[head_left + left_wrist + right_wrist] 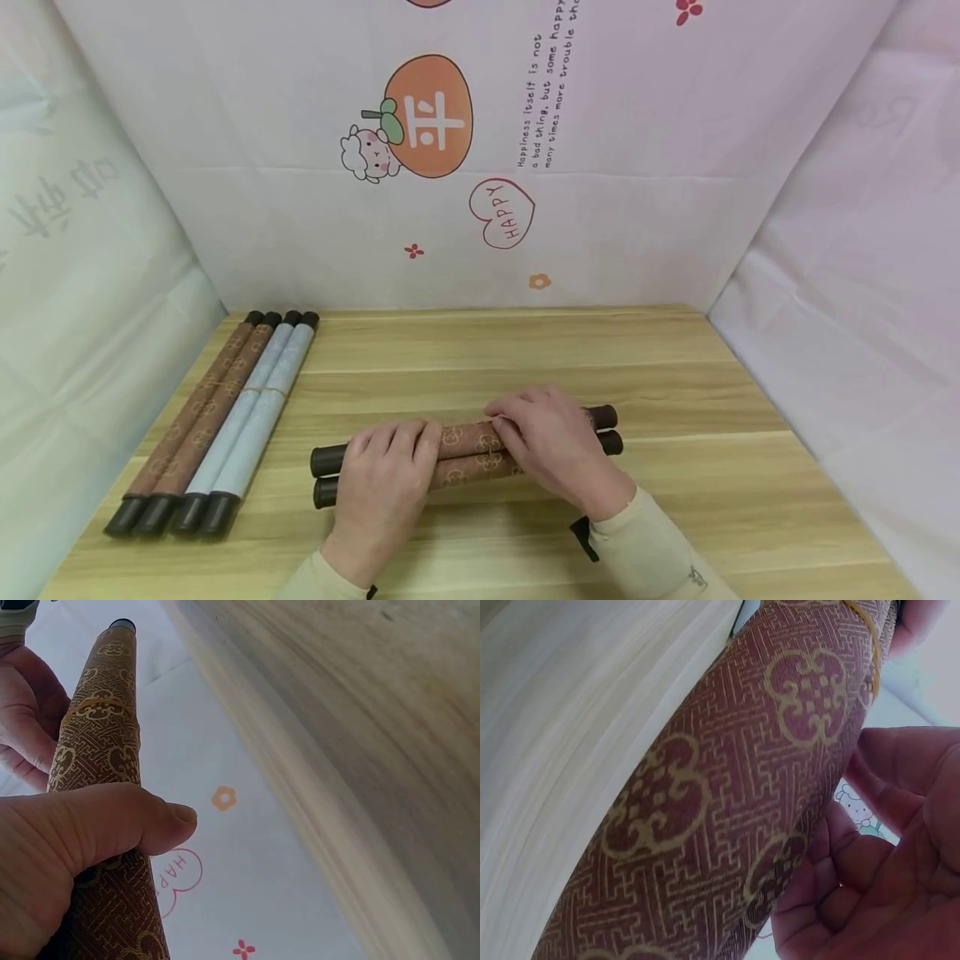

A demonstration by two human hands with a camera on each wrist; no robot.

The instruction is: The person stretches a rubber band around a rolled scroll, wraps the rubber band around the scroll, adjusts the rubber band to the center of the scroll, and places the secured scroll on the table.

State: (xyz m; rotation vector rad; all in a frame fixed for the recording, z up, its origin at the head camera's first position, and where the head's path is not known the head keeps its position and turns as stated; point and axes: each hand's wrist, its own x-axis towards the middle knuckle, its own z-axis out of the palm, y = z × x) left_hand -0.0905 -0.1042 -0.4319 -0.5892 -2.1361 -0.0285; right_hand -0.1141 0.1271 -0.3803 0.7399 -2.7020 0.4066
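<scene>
A pair of brown scrolls (468, 440) with gold medallions and black end caps lies side by side, crosswise in front of me. A thin yellowish band (101, 705) loops round them near the middle. My left hand (386, 479) grips the pair near its left end, and in the left wrist view the thumb lies across the brown patterned roll. Toward the right end my right hand (551, 442) holds the pair from above; the right wrist view shows its fingers (855, 855) curled along the roll's far side. The palms hide parts of both rolls.
To the left, two more brown scrolls (206, 408) and two light blue scrolls (262, 404) lie in a slanted row, the blue ones banded together. The wooden table (525, 350) is bounded by a printed white cloth (300, 233) at the back and sides.
</scene>
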